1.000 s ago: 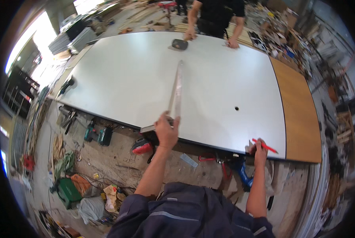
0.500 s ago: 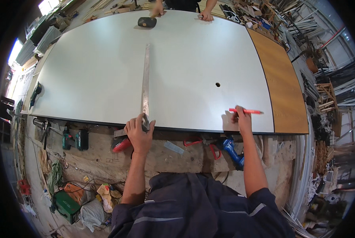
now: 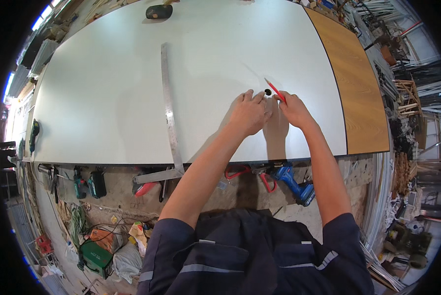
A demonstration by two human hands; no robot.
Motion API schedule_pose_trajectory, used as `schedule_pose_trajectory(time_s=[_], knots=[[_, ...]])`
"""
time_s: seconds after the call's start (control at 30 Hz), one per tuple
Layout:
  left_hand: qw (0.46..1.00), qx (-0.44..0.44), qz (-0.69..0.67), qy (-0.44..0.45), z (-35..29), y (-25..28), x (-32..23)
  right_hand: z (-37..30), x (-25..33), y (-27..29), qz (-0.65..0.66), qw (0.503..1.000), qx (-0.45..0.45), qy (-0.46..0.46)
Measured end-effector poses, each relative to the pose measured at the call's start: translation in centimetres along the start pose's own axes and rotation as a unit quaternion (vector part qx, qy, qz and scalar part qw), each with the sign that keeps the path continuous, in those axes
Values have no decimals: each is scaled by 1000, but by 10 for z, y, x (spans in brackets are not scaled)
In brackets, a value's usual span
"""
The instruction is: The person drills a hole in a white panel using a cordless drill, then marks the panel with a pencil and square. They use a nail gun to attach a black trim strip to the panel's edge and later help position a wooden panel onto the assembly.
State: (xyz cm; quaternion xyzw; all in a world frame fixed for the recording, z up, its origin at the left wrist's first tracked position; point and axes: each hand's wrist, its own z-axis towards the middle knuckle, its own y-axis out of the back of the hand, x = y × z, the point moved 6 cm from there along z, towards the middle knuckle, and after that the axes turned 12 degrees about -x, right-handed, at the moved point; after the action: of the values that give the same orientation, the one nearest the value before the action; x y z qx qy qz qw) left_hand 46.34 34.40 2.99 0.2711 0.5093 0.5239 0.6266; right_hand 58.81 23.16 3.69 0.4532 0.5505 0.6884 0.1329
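Observation:
A large white panel [image 3: 117,113] with a wood-grain strip [image 3: 356,88] along its right side lies in front of me. My left hand [image 3: 252,113] rests on it with the fingers spread, just left of and below a small dark hole [image 3: 267,92]. On the hole's other side, my right hand [image 3: 293,109] grips a red pencil [image 3: 274,90], its tip pointing up and left past the hole. A metal carpenter's square [image 3: 168,101] lies untouched left of my hands; its long blade crosses the panel and its short arm hangs past the near edge.
A black mallet head [image 3: 159,12] sits at the panel's far edge. Below the near edge are a blue power tool [image 3: 293,183], red-handled tools [image 3: 237,172] and a green drill [image 3: 79,183]. A dark tool [image 3: 34,135] lies at the left end. A green case [image 3: 96,258] stands on the floor.
My left hand has let go of the square and moved right beside the hole. My right hand has brought the pencil up and left to it. The co-worker's hands have mostly left the view.

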Motion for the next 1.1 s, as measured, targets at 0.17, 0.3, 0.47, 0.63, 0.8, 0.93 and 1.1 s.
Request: schedule_pose_trajectory(time_s=[0.17,0.3,0.47,0.63,0.8,0.93,1.1], knots=[[999,-12,44,-15,6,-23,0,-3,-7,0,10,1000,-21,-18],[999,22,29,6,11,-18,-7,6,-6,5,37,996,46,-59],[997,-46,55,3,2,-25,-10,7,-8,0,4,999,6,-42],[996,-21,78,25,9,-28,-15,4,-4,3,34,997,23,-64],[994,-53,96,-6,0,-33,-15,1,-12,-4,18,999,-36,-31],[995,-31,89,15,6,-29,-13,5,-9,-1,33,999,-7,-38],[995,-26,94,-2,5,-28,-14,5,-14,-1,45,998,-19,-48]])
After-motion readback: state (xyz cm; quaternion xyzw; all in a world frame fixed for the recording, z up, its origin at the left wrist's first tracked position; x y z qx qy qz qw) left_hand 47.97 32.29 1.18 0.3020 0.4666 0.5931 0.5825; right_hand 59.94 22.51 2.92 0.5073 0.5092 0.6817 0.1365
